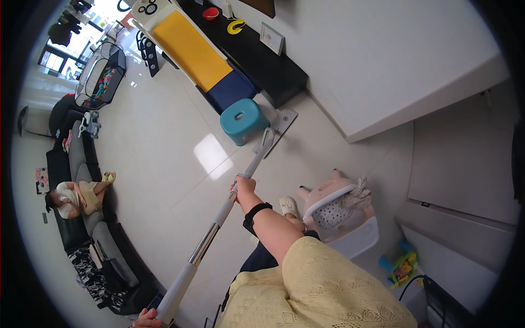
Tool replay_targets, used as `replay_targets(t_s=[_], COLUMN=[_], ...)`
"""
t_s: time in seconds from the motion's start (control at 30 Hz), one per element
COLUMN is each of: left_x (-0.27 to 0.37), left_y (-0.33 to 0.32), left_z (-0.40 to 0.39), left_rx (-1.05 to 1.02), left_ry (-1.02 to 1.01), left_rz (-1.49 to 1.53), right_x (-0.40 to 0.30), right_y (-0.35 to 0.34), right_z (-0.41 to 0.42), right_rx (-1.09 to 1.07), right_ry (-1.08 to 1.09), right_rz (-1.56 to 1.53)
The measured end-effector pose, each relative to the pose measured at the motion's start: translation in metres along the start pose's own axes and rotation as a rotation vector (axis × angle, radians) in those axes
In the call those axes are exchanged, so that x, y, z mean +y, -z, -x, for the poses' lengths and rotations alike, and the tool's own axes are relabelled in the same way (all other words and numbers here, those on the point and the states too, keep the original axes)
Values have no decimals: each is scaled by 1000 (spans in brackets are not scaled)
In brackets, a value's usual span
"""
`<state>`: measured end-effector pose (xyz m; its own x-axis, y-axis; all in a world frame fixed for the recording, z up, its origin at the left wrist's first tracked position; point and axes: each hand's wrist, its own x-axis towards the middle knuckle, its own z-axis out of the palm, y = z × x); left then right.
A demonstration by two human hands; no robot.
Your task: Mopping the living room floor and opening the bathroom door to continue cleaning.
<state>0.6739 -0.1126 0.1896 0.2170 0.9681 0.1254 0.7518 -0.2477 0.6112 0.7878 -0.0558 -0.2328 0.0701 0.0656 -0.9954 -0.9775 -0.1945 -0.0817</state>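
Observation:
A flat mop [221, 213] with a grey and chrome telescopic pole runs diagonally from the lower left to the floor ahead. My right hand [245, 186], with a black band at the wrist, grips the lower part of the pole. At the bottom edge, my left hand [147, 319] is around the top end of the handle, partly cut off. The flat mop head [283, 127] lies on the tiles beside a teal plastic stool [242, 119]. Part of the head is hidden behind the pole and stool.
A slide with a yellow and navy surface [192, 49] stands along a black low cabinet [283, 82]. A pink and white basket [340, 225] holding cloth is near my feet. At left, a person [78, 199] sits on a sofa [98, 221]. A playpen [110, 78] stands beyond.

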Motion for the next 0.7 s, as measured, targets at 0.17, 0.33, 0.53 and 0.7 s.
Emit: replay_targets(t_s=[0.17, 0.33, 0.53, 0.7], left_x=[-31, -51, -51, -39], left_y=[4, -4, -18, -34], left_z=[-9, -6, -34, -48], left_rx=[92, 126, 259, 327], left_ry=[58, -38, -48, -313], left_rz=[-165, -169, -62, 115], right_x=[-4, 2, -12, -32], right_y=[-12, -7, -17, -5], right_z=[-13, -33, -45, -33], right_rx=[-35, -221, -265, -293], right_ry=[-19, -34, -41, 43], right_rz=[-220, -246, -306, -299])
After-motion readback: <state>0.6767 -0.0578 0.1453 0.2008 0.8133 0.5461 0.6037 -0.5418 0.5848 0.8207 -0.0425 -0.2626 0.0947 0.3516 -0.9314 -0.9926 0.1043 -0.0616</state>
